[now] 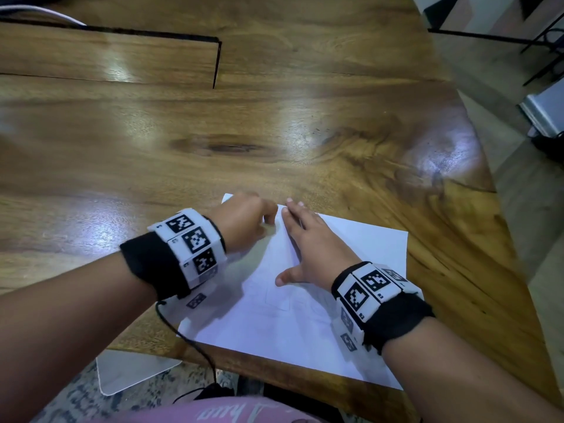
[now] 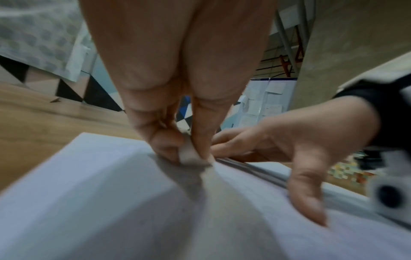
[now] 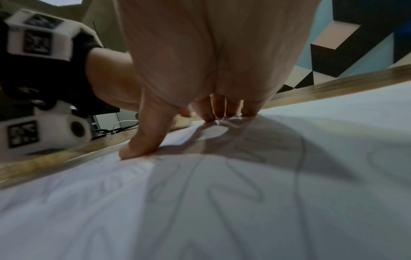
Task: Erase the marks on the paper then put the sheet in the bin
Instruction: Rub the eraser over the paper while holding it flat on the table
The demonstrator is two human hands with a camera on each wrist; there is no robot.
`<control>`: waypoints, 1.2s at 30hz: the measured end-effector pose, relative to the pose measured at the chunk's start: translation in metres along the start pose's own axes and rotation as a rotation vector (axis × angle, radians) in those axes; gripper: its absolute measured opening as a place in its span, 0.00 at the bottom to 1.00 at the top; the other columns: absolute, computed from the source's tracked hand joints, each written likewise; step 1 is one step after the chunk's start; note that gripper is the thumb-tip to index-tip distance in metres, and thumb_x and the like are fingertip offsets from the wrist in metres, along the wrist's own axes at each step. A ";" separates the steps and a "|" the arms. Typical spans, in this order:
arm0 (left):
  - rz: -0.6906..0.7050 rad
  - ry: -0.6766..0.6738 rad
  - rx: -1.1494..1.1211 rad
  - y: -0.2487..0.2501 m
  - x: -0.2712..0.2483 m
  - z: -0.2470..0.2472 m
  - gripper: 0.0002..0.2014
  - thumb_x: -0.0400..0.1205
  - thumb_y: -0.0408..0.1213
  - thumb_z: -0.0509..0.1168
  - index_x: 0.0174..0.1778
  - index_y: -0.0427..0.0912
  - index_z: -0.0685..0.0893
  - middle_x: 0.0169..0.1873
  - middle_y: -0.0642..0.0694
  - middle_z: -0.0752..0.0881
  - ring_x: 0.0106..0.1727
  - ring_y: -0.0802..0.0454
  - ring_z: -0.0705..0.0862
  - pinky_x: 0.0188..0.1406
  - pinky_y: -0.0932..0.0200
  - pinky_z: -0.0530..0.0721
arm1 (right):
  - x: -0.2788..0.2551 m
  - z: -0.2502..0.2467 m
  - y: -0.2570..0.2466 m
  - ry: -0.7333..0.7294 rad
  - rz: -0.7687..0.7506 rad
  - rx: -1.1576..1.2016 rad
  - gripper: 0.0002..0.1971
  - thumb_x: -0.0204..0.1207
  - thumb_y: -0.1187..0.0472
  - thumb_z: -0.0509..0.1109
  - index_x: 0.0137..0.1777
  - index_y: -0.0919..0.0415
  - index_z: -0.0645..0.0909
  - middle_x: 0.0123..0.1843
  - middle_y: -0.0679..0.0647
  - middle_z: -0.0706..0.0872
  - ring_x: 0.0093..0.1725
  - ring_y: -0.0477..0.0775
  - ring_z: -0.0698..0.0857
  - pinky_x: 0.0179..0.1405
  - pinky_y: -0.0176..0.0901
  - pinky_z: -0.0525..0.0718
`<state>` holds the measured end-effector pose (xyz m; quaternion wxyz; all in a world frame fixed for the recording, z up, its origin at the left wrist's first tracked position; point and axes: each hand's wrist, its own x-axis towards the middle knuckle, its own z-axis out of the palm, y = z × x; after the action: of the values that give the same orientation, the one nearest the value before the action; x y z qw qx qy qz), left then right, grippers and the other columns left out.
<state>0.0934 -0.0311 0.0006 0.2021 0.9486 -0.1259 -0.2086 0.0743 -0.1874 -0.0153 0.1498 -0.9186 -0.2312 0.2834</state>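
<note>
pinching eraser [image 2: 189, 152] in left hand [image 1: 244, 219] | right hand [image 1: 311, 248] flat, fingers spread on paper [image 1: 351, 328]

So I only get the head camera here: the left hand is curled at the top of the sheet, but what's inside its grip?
Observer: The left hand pinches a small white eraser against the paper; the left wrist view shows it.
Operator: Is anything still drawn on it? It looks nearly blank to me.
Observer: Yes, the right wrist view shows faint looping pencil lines.
Operator: And the other hand?
Observer: The right hand presses down with its thumb and fingertips on the sheet.
</note>
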 end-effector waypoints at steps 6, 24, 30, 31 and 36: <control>-0.034 0.036 -0.041 0.005 0.009 -0.011 0.05 0.73 0.35 0.67 0.42 0.39 0.86 0.36 0.45 0.86 0.40 0.46 0.79 0.41 0.61 0.71 | 0.000 0.000 0.001 0.007 -0.002 0.001 0.61 0.65 0.44 0.79 0.84 0.62 0.38 0.85 0.51 0.33 0.83 0.49 0.34 0.77 0.35 0.36; 0.016 -0.097 -0.018 0.009 -0.006 0.002 0.05 0.73 0.37 0.70 0.41 0.40 0.87 0.26 0.55 0.78 0.32 0.56 0.75 0.26 0.80 0.69 | 0.002 0.002 0.002 0.012 0.002 -0.012 0.62 0.64 0.43 0.79 0.83 0.62 0.37 0.85 0.50 0.33 0.83 0.49 0.35 0.78 0.35 0.36; -0.065 0.118 -0.064 0.014 0.014 -0.006 0.07 0.74 0.33 0.66 0.45 0.37 0.85 0.44 0.39 0.86 0.49 0.42 0.81 0.48 0.57 0.77 | 0.002 0.002 0.001 0.020 0.009 -0.021 0.62 0.63 0.43 0.80 0.84 0.62 0.38 0.85 0.51 0.34 0.83 0.50 0.36 0.77 0.35 0.37; -0.059 0.100 -0.053 0.014 0.010 -0.003 0.05 0.74 0.33 0.66 0.43 0.38 0.85 0.40 0.42 0.85 0.47 0.43 0.81 0.44 0.59 0.74 | 0.002 0.002 0.000 0.018 0.007 -0.021 0.62 0.63 0.43 0.80 0.84 0.62 0.39 0.85 0.51 0.34 0.83 0.50 0.36 0.77 0.35 0.37; 0.030 -0.166 0.004 0.008 -0.012 0.004 0.05 0.74 0.38 0.69 0.43 0.42 0.85 0.26 0.57 0.73 0.38 0.52 0.75 0.32 0.65 0.66 | 0.000 0.000 -0.001 0.009 0.007 -0.031 0.62 0.65 0.43 0.79 0.83 0.63 0.37 0.85 0.51 0.33 0.83 0.50 0.35 0.79 0.37 0.37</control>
<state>0.0796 -0.0360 0.0052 0.1920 0.9264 -0.1570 -0.2833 0.0740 -0.1865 -0.0152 0.1358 -0.9228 -0.2317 0.2762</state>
